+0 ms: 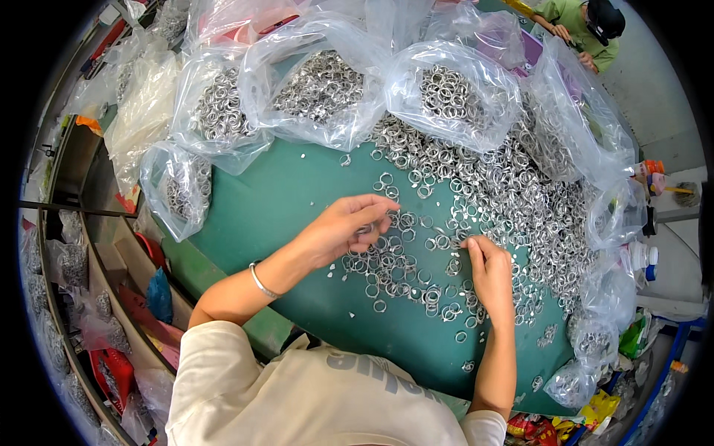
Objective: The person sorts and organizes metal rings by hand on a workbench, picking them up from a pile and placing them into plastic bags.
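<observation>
Many small silver metal rings (394, 271) lie scattered across the green tabletop (260, 215) in front of me. Over the left side of this scatter is my left hand (348, 229), its fingers curled round a few rings, with the thumb and forefinger close together. My right hand (489, 271) is at the right of the scatter, thumb and forefinger pinched at the edge of the loose rings. Whatever lies between those fingertips is too small to make out. A large heap of rings (528, 215) spreads just beyond the right hand.
Clear plastic bags full of silver pieces line the far edge, among them a wide-mouthed bag (320, 137) and a small bag (177, 189) at the left. Shelves with bagged parts (74, 264) stand at far left. Another person (595, 33) works at upper right. Bottles (643, 256) stand at right.
</observation>
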The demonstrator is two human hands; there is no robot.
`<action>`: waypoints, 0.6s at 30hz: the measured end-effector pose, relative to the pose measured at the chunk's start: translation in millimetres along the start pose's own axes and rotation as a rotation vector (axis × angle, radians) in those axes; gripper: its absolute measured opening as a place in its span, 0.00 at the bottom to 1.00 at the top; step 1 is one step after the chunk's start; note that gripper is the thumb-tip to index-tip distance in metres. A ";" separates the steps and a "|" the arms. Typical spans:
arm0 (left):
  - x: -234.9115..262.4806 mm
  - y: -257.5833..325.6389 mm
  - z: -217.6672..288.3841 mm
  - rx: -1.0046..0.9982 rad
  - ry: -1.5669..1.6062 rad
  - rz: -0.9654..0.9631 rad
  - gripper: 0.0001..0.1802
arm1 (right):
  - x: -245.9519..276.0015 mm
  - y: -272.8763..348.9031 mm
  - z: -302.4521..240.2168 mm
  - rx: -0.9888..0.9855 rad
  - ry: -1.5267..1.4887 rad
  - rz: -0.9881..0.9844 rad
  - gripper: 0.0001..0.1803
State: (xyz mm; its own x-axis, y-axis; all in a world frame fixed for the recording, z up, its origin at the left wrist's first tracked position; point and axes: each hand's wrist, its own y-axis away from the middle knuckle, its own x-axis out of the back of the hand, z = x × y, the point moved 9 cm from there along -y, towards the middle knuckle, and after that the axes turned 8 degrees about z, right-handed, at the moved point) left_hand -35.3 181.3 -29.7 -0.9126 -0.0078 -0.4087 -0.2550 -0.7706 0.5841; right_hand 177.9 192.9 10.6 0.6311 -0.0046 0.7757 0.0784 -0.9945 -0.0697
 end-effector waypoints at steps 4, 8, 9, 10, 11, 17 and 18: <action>-0.2 14.7 -15.0 0.032 0.034 -0.032 0.13 | -1.5 5.4 6.6 -0.151 -0.114 -0.005 0.07; 2.5 24.8 -32.8 0.089 0.124 -0.063 0.17 | -8.4 -12.0 -25.1 0.027 0.105 0.081 0.10; -0.3 28.5 -34.5 0.100 0.145 -0.097 0.18 | -13.4 -16.6 -34.1 0.082 0.166 0.114 0.11; -2.4 31.3 -37.1 0.114 0.166 -0.132 0.19 | -21.5 -22.0 -36.1 0.110 0.278 0.135 0.13; -4.0 34.3 -39.4 0.124 0.188 -0.165 0.20 | -29.1 -26.3 -33.3 0.111 0.310 0.116 0.13; -2.4 55.2 -57.6 0.143 0.245 -0.095 0.13 | -27.6 -26.6 -24.4 0.071 0.199 0.114 0.09; -4.4 59.7 -63.7 0.146 0.262 -0.090 0.14 | -25.8 -22.7 -18.9 0.080 0.005 0.127 0.07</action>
State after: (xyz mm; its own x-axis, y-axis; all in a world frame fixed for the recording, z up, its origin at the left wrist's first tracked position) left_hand -26.2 94.8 -37.7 -0.7754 -0.1224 -0.6195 -0.3918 -0.6761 0.6240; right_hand 145.2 213.6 4.0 0.6361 -0.1307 0.7604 0.0595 -0.9743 -0.2173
